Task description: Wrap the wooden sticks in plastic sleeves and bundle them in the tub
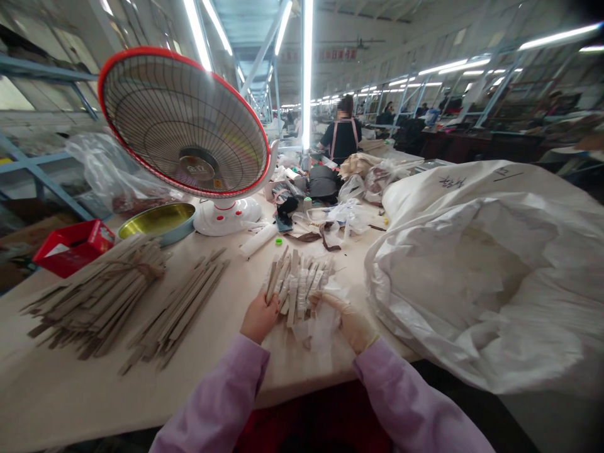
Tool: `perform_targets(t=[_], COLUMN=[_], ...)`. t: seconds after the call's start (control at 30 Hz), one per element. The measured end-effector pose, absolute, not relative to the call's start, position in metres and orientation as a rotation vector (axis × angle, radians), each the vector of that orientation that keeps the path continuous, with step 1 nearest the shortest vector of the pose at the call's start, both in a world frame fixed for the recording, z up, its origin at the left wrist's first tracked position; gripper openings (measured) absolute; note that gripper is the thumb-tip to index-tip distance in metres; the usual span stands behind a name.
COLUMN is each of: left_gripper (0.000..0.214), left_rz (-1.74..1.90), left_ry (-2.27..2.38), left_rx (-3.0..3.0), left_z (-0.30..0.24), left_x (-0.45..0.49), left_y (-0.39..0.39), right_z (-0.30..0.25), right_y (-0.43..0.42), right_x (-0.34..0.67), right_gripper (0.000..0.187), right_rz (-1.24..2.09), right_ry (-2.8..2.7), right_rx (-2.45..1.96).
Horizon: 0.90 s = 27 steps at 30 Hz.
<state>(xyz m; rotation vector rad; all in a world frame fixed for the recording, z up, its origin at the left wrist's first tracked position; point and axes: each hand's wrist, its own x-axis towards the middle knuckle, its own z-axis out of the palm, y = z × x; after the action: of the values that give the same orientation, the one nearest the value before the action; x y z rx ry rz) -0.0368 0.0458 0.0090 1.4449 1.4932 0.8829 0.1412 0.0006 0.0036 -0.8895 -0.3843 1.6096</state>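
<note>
In the middle of the table lies a group of short, flat beige strips (292,286), several of them bound in white or clear wrapping. My bare left hand (261,316) is closed around strips on the group's left side. On the right side, my right hand (348,319) wears a thin pale glove. Its fingers are closed on a crumpled piece of clear plastic (319,328), against the edge of the strips. The fingertips are partly hidden by the plastic. To the left lie loose longer strips (184,308) and a thick tied bundle of strips (101,292).
A red-rimmed heater (184,126) stands behind the loose strips, beside a gold-lined basin (158,221) and a red box (75,246). At right a large open white sack (472,264) overhangs the table edge. Clutter and a plastic roll (258,241) lie behind; a person (343,135) stands farther off.
</note>
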Motion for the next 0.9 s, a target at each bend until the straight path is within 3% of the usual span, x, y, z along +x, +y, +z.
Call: perform_targets(t=[0.27, 0.63, 0.9], left_gripper=[0.024, 0.015, 0.01], left_rz=[0.824, 0.72, 0.817], left_ry=[1.26, 1.161, 1.169], left_rx=[1.604, 1.381, 1.376], left_z=[0.023, 0.016, 0.026], left_x=[-0.013, 0.003, -0.01], left_y=[0.007, 0.0, -0.003], right_z=[0.002, 0.014, 0.009], right_y=[-0.011, -0.011, -0.027], right_x=[0.112, 0.131, 0.124], right_gripper=[0.033, 0.023, 0.037], right_rz=[1.419, 0.979, 1.457], right_ry=[-0.453, -0.579, -0.566], right_rx=[-0.929, -1.236, -1.04])
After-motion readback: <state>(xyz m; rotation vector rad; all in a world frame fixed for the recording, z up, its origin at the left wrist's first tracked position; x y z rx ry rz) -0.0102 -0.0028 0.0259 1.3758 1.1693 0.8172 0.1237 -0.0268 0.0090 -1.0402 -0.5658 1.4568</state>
